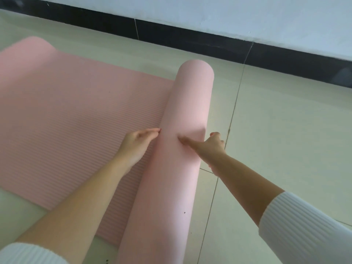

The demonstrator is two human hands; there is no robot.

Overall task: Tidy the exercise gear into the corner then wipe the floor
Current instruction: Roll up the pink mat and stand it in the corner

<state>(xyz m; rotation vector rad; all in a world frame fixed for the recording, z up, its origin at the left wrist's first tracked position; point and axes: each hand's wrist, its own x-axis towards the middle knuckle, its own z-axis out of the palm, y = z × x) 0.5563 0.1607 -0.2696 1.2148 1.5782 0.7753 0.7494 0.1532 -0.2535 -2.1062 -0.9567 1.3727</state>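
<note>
Currently I see the left hand (137, 141) lying flat on the unrolled part of the pink mat (57, 111), its straight fingers touching the roll (186, 111). The right hand (209, 145) clasps the roll's far side, thumb stretched over its top. The mat lies on pale floor tiles (285, 130), near the black skirting (190, 38).

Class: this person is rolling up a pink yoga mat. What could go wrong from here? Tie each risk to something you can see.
1. The left hand and right hand sit close together on the rolled part of the pink yoga mat. Its far end is unheld, so the roll may skew or loosen.
2. A dark speck lies on the flat part and may get rolled inside.
</note>
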